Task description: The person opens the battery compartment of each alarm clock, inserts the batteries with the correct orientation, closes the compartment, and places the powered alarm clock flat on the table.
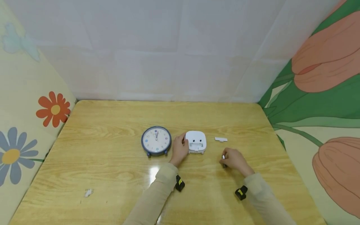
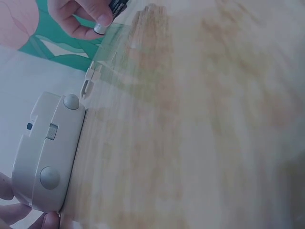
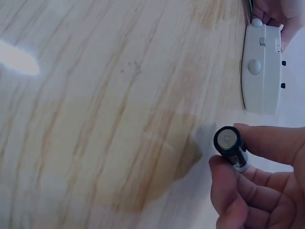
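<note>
A small white rounded-square device (image 1: 195, 136) lies flat on the table with its battery compartment uncovered and facing up. Two round feet show on its near side in the left wrist view. My left hand (image 1: 180, 150) grips its left edge between thumb and fingers. To the right, my right hand (image 1: 234, 159) pinches a battery (image 3: 228, 139) between thumb and fingers, just above the table and apart from the device. The battery has a dark wrapper and a silvery end. A narrow white battery cover (image 1: 221, 139) lies on the table right of the device, beyond my right hand.
A round blue-rimmed alarm clock (image 1: 156, 140) lies face up, close by my left hand on its left. A white chipped patch (image 1: 88, 192) marks the wooden table (image 1: 118, 175) at the front left. A white sheet (image 1: 168, 53) hangs behind, with flower-printed panels on both sides.
</note>
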`<state>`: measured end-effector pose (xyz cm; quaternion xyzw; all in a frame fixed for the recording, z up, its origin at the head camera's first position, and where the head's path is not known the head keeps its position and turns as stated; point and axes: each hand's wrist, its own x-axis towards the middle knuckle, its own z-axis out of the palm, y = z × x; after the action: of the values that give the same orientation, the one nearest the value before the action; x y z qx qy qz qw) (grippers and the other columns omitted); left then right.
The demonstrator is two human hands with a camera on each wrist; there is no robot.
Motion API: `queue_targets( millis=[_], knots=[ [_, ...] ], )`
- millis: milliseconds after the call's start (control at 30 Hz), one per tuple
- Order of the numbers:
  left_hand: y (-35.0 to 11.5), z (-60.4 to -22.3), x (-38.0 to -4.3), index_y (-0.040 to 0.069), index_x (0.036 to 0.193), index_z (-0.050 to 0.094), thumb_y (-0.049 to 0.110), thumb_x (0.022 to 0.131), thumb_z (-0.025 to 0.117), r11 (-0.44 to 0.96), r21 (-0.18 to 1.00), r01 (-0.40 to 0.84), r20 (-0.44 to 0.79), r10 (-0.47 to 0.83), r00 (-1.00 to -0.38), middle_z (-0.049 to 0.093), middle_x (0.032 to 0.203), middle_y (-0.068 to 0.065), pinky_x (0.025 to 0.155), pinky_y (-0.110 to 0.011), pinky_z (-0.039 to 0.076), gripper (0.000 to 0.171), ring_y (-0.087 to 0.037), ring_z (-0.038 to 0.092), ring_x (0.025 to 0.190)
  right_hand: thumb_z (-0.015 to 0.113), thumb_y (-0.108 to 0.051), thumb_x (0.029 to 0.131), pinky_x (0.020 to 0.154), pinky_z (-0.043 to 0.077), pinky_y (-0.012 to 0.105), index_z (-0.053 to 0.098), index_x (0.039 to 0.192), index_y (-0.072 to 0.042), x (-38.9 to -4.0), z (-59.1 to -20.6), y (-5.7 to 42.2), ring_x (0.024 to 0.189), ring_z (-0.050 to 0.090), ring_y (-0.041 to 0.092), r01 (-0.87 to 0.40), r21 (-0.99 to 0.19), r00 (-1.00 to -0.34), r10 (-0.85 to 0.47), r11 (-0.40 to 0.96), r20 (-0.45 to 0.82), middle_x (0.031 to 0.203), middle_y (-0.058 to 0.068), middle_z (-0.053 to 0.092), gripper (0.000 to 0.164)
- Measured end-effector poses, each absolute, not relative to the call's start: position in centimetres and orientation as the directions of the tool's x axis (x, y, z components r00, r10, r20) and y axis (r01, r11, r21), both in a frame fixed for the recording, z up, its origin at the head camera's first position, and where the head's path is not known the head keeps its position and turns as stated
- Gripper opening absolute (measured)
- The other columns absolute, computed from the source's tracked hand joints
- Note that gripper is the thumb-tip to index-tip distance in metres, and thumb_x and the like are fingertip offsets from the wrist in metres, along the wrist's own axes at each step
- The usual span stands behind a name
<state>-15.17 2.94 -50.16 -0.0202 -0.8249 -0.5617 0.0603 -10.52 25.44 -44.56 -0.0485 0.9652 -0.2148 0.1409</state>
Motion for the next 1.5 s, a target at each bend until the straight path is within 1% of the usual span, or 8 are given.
queue_targets(
  millis=[200,433,633,767,933,1100,1267,1500],
  knots=[
    [3.0,-50.6,-14.6,-0.006,0.121,0.054,0.001,0.086,0.05,0.369,0.926,0.079,0.1,-0.038,-0.994,0.057,0.097,-0.019,0.079,-0.037,0.047,0.036,-0.026,0.052,0.087,0.072,-0.012,0.073,0.049,0.04,0.027,0.057,0.079,-0.004,-10.3,-45.0,25.4,0.054,0.047,0.013,-0.051,-0.476,-0.963,-0.169,0.878,-0.21,0.06,0.0,0.053,0.018],
    [3.1,-51.0,-14.4,-0.005,0.122,0.053,0.003,0.087,0.05,0.374,0.925,0.071,0.092,-0.039,-0.995,0.057,0.098,-0.02,0.079,-0.038,0.047,0.036,-0.026,0.052,0.088,0.069,-0.009,0.076,0.046,0.039,0.026,0.057,0.086,-0.001,-10.3,-45.1,25.2,0.052,0.046,0.012,-0.049,-0.526,-0.968,-0.17,0.849,-0.184,0.06,0.0,0.053,0.017],
    [3.1,-50.9,-14.5,-0.004,0.123,0.053,0.004,0.089,0.05,0.381,0.923,0.055,0.076,-0.039,-0.996,0.056,0.098,-0.019,0.079,-0.038,0.046,0.036,-0.026,0.052,0.088,0.066,-0.007,0.079,0.044,0.036,0.025,0.054,0.088,0.0,-10.5,-44.6,24.7,0.048,0.043,0.011,-0.084,-0.547,-0.985,-0.152,0.833,-0.08,0.059,0.0,0.051,0.016],
    [3.1,-50.9,-14.6,-0.004,0.123,0.053,0.003,0.088,0.05,0.387,0.92,0.062,0.084,-0.041,-0.996,0.056,0.097,-0.019,0.079,-0.037,0.046,0.036,-0.026,0.052,0.087,0.066,-0.007,0.08,0.042,0.034,0.024,0.054,0.089,0.0,-10.7,-44.4,24.4,0.047,0.042,0.011,-0.099,-0.585,-0.991,-0.131,0.805,-0.013,0.058,0.0,0.051,0.017],
    [3.1,-50.8,-14.8,-0.005,0.122,0.054,0.002,0.087,0.051,0.379,0.922,0.077,0.102,-0.045,-0.994,0.057,0.097,-0.019,0.078,-0.037,0.047,0.035,-0.026,0.053,0.087,0.065,-0.007,0.081,0.046,0.039,0.025,0.054,0.094,0.003,-11.1,-44.1,23.9,0.053,0.047,0.013,-0.089,-0.653,-0.995,-0.093,0.752,0.029,0.067,0.005,0.059,0.02],
    [3.0,-50.6,-15.0,-0.006,0.12,0.055,0.001,0.087,0.051,0.375,0.922,0.1,0.126,-0.045,-0.991,0.058,0.094,-0.019,0.076,-0.036,0.048,0.035,-0.025,0.053,0.085,0.067,-0.004,0.079,0.052,0.045,0.023,0.055,0.093,0.003,-11.4,-44.0,23.3,0.064,0.056,0.016,-0.092,-0.721,-0.995,-0.04,0.687,0.089,0.076,0.011,0.064,0.02],
    [3.0,-50.3,-15.0,-0.007,0.119,0.055,0.001,0.086,0.052,0.377,0.92,0.107,0.136,-0.05,-0.989,0.058,0.093,-0.018,0.075,-0.035,0.048,0.034,-0.024,0.053,0.084,0.068,0.001,0.077,0.053,0.048,0.021,0.055,0.092,0.005,-11.7,-44.0,22.6,0.064,0.059,0.015,-0.122,-0.769,-0.989,-0.007,0.627,0.15,0.077,0.014,0.065,0.021],
    [3.0,-50.2,-15.0,-0.006,0.119,0.056,0.002,0.085,0.052,0.388,0.916,0.104,0.137,-0.06,-0.989,0.058,0.093,-0.019,0.075,-0.036,0.047,0.034,-0.025,0.053,0.083,0.069,0.001,0.077,0.057,0.049,0.021,0.056,0.095,0.006,-12.1,-44.1,21.9,0.068,0.06,0.018,-0.138,-0.793,-0.984,0.007,0.593,0.176,0.081,0.017,0.066,0.022]
  ],
)
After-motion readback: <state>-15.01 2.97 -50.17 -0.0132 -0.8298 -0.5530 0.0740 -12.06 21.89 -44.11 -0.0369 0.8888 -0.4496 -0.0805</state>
